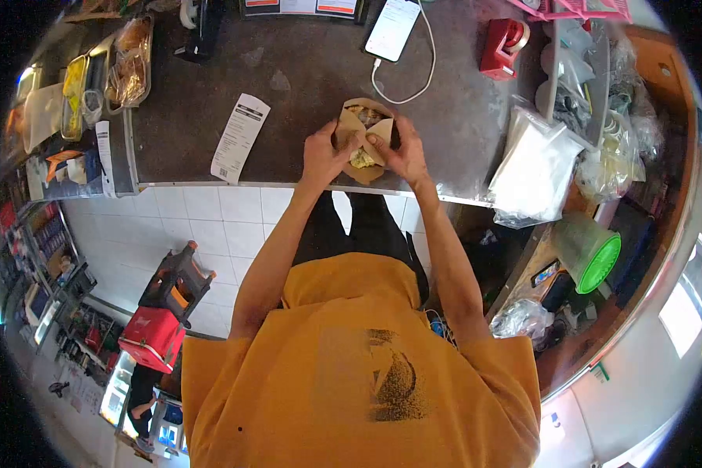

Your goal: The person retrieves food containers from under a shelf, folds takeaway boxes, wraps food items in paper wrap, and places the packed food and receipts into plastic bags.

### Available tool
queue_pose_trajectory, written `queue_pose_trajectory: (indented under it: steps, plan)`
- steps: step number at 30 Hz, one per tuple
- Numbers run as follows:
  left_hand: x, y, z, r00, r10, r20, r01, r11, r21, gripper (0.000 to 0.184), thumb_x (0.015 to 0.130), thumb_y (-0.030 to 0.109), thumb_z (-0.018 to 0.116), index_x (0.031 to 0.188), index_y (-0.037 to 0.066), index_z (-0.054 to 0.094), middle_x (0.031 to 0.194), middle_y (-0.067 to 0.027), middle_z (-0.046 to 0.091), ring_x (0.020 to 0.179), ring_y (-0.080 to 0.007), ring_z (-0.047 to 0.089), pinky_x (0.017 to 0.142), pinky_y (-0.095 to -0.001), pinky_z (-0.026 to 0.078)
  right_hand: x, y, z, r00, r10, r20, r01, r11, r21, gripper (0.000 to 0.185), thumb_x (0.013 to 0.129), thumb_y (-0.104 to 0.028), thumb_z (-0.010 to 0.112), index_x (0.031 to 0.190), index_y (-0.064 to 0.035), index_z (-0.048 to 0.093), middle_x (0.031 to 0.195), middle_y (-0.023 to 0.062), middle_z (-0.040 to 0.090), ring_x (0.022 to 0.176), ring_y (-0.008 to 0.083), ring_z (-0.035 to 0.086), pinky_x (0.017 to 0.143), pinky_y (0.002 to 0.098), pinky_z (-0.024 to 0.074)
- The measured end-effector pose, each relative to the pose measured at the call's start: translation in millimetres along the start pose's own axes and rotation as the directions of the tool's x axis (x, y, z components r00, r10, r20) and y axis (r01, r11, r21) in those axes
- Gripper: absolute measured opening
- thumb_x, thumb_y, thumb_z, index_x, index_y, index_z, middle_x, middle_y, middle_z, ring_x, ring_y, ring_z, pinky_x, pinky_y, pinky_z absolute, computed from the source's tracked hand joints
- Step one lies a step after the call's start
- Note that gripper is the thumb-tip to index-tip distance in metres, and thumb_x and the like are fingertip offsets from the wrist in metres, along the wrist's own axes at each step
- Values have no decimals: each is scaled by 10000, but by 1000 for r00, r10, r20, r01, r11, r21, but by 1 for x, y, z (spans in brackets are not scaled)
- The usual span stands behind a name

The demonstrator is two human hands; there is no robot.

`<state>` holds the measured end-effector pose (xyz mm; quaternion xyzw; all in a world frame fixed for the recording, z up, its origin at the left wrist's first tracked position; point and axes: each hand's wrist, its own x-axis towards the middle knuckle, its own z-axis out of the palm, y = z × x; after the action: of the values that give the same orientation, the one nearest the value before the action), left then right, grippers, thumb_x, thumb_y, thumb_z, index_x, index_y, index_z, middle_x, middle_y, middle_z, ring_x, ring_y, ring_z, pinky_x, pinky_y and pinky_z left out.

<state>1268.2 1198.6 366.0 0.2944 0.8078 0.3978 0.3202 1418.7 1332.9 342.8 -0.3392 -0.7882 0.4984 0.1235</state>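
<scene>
A brown paper food box [364, 173] with food showing through its open top rests near the front edge of the dark counter [304, 47]. My left hand [327, 154] grips its left side, with the thumb over the flaps. On the right side my right hand [405, 156] holds it the same way, thumb on a folded flap. The two thumbs nearly meet at the middle. The fingers behind the box are partly hidden. A printed receipt [240, 140] lies left of my hands.
A phone [393, 30] with a white cable [431, 54] lies beyond the box. A red tape dispenser [501, 51] and clear plastic bags [532, 168] are at the right. Food trays [129, 62] stand at the left. Another person [142, 402] is far off at lower left.
</scene>
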Motion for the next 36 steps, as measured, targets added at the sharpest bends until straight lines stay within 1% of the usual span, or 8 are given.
queue_pose_trajectory:
  steps: [5,13,21,24,27,30,33,36]
  plan:
    - [-1,-9,5,992,-73,-103,52,980,-194,560,846,389,772,1143,-73,664,1022,-244,702,916,-304,716,784,-375,553,19,-19,-12,997,-24,-67,26,999,23,706,762,-221,857,1345,-25,511,1201,157,626,1124,283,619,955,395,511]
    - [-1,-18,10,969,-245,-11,213,862,-459,587,856,407,768,1168,-79,670,1063,-203,713,986,-236,691,836,-347,536,20,-41,36,929,301,-217,-297,954,51,793,626,-315,911,1258,-40,518,1176,209,637,1141,401,594,971,477,486]
    - [3,-21,4,986,-116,-124,90,977,-193,460,860,360,766,1125,-14,719,1071,-183,721,952,-259,707,811,-351,548,18,-40,31,962,218,-163,-233,969,-78,897,656,-284,906,1376,-39,430,1264,226,585,1170,380,580,978,467,485]
    - [5,-24,1,983,-128,-135,110,985,-134,439,861,349,764,1135,9,723,1086,-180,721,942,-279,715,792,-348,557,12,-34,-4,997,31,73,-50,957,287,865,712,-273,889,1411,-33,442,1297,181,585,1219,303,564,1006,422,473]
    - [4,-22,3,972,-211,-99,189,961,-200,456,857,353,767,1141,0,719,1083,-197,718,944,-287,717,790,-351,561,6,-33,-30,941,176,288,-328,673,663,755,757,-283,870,1377,-37,516,1283,120,609,1243,220,537,1022,381,458]
    - [5,-17,1,974,-212,-78,186,949,-256,502,838,374,779,1134,-25,712,1067,-222,709,955,-291,713,813,-368,558,7,-10,-16,960,170,220,-254,859,445,669,738,-209,864,1318,-43,575,1198,126,654,1171,266,598,1021,414,466]
    - [2,-13,8,988,-100,-121,80,984,-158,557,804,395,801,1127,-48,701,1052,-234,695,959,-306,705,833,-385,553,8,-6,13,995,88,-46,-89,996,-27,661,717,-166,842,1314,-47,584,1128,156,674,1092,349,625,999,461,474]
    - [0,-14,12,988,-31,-152,26,999,-35,596,773,395,822,1147,-48,684,1058,-223,681,966,-327,692,850,-392,548,10,-15,11,996,4,-92,-8,999,-44,622,691,-160,817,1272,-76,611,1118,182,665,1044,417,611,973,479,476]
